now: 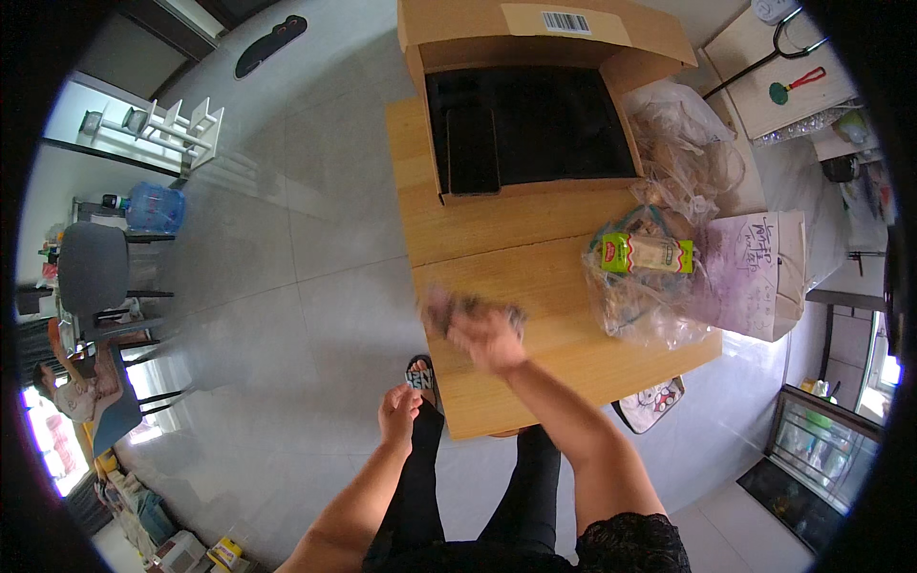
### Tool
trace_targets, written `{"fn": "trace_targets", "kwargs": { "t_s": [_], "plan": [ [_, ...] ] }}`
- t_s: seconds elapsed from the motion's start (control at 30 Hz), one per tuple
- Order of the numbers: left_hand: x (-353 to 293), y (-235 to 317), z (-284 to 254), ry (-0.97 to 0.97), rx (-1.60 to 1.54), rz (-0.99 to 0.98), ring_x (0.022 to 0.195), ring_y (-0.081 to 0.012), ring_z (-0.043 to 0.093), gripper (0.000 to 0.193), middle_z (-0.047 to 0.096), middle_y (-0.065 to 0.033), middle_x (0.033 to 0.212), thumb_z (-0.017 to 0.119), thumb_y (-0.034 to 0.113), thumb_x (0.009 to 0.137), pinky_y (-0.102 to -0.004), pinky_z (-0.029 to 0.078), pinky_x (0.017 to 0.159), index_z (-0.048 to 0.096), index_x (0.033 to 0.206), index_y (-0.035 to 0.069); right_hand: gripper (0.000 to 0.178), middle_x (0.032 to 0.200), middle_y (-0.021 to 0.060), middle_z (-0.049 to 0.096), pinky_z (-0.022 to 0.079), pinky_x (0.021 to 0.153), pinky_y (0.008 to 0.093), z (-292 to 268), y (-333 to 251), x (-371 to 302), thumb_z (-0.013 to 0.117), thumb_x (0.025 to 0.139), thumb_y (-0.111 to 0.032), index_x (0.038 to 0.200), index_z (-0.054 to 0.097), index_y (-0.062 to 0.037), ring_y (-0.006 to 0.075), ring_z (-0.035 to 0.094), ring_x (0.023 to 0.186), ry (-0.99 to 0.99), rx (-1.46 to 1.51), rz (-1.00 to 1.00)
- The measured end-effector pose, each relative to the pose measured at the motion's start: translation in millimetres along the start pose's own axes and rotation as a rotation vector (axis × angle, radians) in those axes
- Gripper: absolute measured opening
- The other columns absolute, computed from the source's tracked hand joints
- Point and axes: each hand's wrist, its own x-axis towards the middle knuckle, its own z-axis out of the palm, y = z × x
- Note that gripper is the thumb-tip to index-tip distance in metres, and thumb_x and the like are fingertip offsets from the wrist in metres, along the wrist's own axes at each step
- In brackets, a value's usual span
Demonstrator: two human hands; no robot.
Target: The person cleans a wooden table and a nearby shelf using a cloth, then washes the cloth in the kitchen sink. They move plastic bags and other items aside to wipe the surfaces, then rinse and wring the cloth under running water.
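My right hand (492, 339) presses a crumpled cloth (449, 310) against the wooden table (516, 382), close to its left edge. The cloth looks brownish and dark, but motion smears its shape and pattern. My fingers bend over it and are blurred too. Off the table's left edge, my left hand (398, 411) hangs above my leg with its fingers curled in. Whether anything is inside that hand is hidden. Just beyond it shows a dark sandal (420, 368) with a light patterned strap on my foot.
An open cardboard box (535, 186) with a black inside fills the table's far end. Along the right lie clear plastic bags (630, 306), a green-and-yellow packet (647, 254) and a paper bag (755, 277). A person (81, 387) sits far left near a grey chair (94, 267).
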Motion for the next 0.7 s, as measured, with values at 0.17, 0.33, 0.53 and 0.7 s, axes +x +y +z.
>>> {"fn": "trace_targets", "kwargs": {
  "t_s": [0.17,0.33,0.53,0.7],
  "plan": [
    [6.0,-10.2,-10.8,-0.149,-0.178,-0.218,0.089,-0.0158,0.059,0.033,0.063,-0.0044,0.095,0.053,0.037,0.092,-0.0317,0.047,0.076,0.057,0.107,0.008,0.039,0.118,-0.0035,0.055,0.043,0.090,0.0422,8.4,-62.3,-81.4,0.059,0.070,-0.019,0.108,0.066,-0.0280,0.0238,0.049,0.109,-0.157,0.125,-0.256],
    [-0.7,-8.3,-3.7,-0.134,-0.100,-0.199,0.089,-0.0218,0.061,0.038,0.063,-0.0096,0.099,0.048,0.041,0.094,-0.0376,0.048,0.080,0.053,0.109,0.006,0.049,0.132,0.0027,0.051,0.041,0.092,0.0406,-34.0,-30.5,43.3,0.062,0.073,-0.018,0.122,0.055,-0.0133,0.0257,0.052,0.106,0.035,-0.013,-0.268],
    [-2.6,-5.2,-3.5,-0.130,-0.137,-0.201,0.089,-0.0214,0.061,0.039,0.063,-0.0090,0.098,0.049,0.040,0.094,-0.0373,0.048,0.078,0.052,0.111,0.006,0.047,0.134,0.0040,0.044,0.040,0.090,0.0512,-20.4,26.3,164.9,0.055,0.080,-0.016,0.125,0.051,-0.0257,0.0309,0.046,0.112,0.102,-0.272,0.197],
    [-9.7,-0.1,-18.6,-0.121,-0.126,-0.164,0.089,-0.0215,0.061,0.038,0.063,-0.0093,0.099,0.049,0.040,0.094,-0.0364,0.048,0.078,0.051,0.111,0.006,0.057,0.109,0.0047,0.053,0.041,0.085,0.0445,38.3,4.5,105.7,0.056,0.081,-0.018,0.136,0.042,-0.0246,0.0295,0.049,0.099,-0.237,-0.110,-0.080]
  ]
}}
